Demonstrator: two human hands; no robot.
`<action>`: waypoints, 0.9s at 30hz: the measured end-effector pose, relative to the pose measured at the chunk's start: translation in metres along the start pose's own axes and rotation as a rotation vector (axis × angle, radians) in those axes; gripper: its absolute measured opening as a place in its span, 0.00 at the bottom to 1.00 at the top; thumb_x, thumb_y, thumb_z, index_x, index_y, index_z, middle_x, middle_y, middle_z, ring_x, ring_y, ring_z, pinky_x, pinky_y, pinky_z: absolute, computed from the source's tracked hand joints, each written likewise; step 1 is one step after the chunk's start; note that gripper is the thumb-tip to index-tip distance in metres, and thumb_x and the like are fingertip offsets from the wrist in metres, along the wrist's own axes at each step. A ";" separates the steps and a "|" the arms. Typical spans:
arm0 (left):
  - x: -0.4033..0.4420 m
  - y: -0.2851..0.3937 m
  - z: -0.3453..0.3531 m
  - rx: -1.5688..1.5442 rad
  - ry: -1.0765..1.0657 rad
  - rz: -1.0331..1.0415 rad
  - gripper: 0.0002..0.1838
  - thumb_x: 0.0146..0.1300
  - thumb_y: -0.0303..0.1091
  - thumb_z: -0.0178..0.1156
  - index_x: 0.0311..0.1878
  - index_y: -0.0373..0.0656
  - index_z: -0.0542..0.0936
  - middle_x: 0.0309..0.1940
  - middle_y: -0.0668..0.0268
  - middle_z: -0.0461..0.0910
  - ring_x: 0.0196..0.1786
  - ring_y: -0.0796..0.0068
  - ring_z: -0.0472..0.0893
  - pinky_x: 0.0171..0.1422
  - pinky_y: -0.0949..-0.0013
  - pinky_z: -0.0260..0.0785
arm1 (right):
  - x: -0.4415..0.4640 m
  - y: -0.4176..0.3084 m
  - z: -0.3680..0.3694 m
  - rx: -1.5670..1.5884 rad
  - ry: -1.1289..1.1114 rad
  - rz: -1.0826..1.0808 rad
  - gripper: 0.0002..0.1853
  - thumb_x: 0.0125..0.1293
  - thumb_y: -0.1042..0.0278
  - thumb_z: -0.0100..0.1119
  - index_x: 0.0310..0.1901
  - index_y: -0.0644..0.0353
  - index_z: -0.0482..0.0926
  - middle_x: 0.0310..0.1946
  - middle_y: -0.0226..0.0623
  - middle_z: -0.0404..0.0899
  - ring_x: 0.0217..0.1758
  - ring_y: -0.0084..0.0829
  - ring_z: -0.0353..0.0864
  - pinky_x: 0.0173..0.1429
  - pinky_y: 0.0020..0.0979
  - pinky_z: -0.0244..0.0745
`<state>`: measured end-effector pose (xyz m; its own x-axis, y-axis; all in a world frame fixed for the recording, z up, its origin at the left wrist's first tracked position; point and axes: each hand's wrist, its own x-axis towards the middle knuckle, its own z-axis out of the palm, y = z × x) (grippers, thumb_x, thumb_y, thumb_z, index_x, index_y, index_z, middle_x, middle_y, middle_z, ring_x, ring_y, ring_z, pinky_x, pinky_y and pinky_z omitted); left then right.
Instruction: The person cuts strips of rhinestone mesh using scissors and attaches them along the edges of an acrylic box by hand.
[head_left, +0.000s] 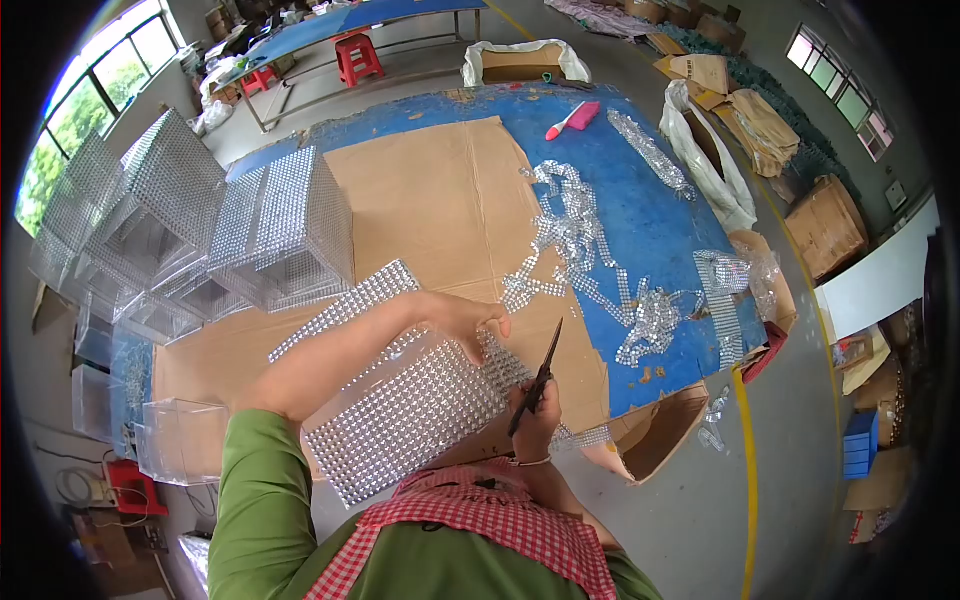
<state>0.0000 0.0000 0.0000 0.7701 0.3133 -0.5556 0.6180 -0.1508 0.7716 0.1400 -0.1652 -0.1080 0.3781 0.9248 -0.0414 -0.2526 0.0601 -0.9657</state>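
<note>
In front of me a clear box covered with silver rhinestone mesh [410, 415] lies tilted against my body. My left hand [462, 318] reaches over it, with fingers and thumb curved around its far right corner. My right hand [540, 408] grips a pair of dark scissors [546, 370], blades pointing up and away, just right of the box. A loose rhinestone strip [505, 368] shows at the box's right end, between the two hands. Part of the box is hidden behind my left forearm.
Several rhinestone-covered boxes [285, 220] are stacked at the left of the cardboard sheet [430, 190]. Tangled rhinestone strips [575, 225] lie on the blue tabletop [640, 235], with a pink-and-white brush [573, 121] behind. Open cartons [660, 435] stand along the table's right side.
</note>
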 end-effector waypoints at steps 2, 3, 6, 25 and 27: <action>0.003 -0.002 0.005 0.045 0.056 0.065 0.23 0.53 0.24 0.63 0.49 0.45 0.64 0.41 0.66 0.73 0.44 0.77 0.76 0.47 0.73 0.68 | -0.001 -0.001 -0.004 -0.028 -0.004 0.030 0.10 0.54 0.78 0.61 0.31 0.59 0.67 0.24 0.24 0.67 0.27 0.16 0.65 0.31 0.20 0.65; -0.005 -0.006 0.003 -0.013 0.062 0.035 0.23 0.52 0.23 0.63 0.49 0.45 0.64 0.40 0.65 0.73 0.43 0.77 0.77 0.45 0.73 0.69 | -0.004 0.003 0.006 -0.008 0.006 0.037 0.10 0.54 0.78 0.61 0.31 0.59 0.67 0.24 0.24 0.66 0.26 0.16 0.65 0.31 0.20 0.65; -0.011 -0.010 0.007 -0.160 0.092 0.000 0.22 0.51 0.22 0.63 0.46 0.44 0.65 0.38 0.64 0.73 0.38 0.77 0.78 0.40 0.74 0.70 | -0.007 0.009 0.011 -0.024 0.023 0.032 0.10 0.54 0.78 0.61 0.30 0.59 0.67 0.24 0.23 0.65 0.26 0.16 0.64 0.31 0.20 0.64; -0.011 0.000 0.009 0.062 0.151 0.057 0.25 0.50 0.36 0.67 0.50 0.47 0.69 0.42 0.60 0.75 0.45 0.66 0.75 0.49 0.65 0.67 | 0.004 0.003 0.005 -0.113 0.055 -0.042 0.11 0.52 0.84 0.58 0.30 0.59 0.66 0.24 0.22 0.65 0.24 0.12 0.64 0.26 0.15 0.60; -0.012 0.003 0.009 0.120 0.130 0.022 0.27 0.48 0.37 0.67 0.51 0.46 0.69 0.43 0.58 0.75 0.48 0.63 0.74 0.51 0.63 0.66 | 0.003 0.005 0.003 -0.123 0.052 -0.037 0.11 0.52 0.84 0.58 0.30 0.59 0.66 0.24 0.22 0.65 0.24 0.12 0.64 0.26 0.15 0.60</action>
<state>-0.0054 -0.0130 0.0061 0.7615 0.4265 -0.4881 0.6218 -0.2677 0.7360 0.1373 -0.1608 -0.1121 0.4318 0.9018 -0.0157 -0.1274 0.0438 -0.9909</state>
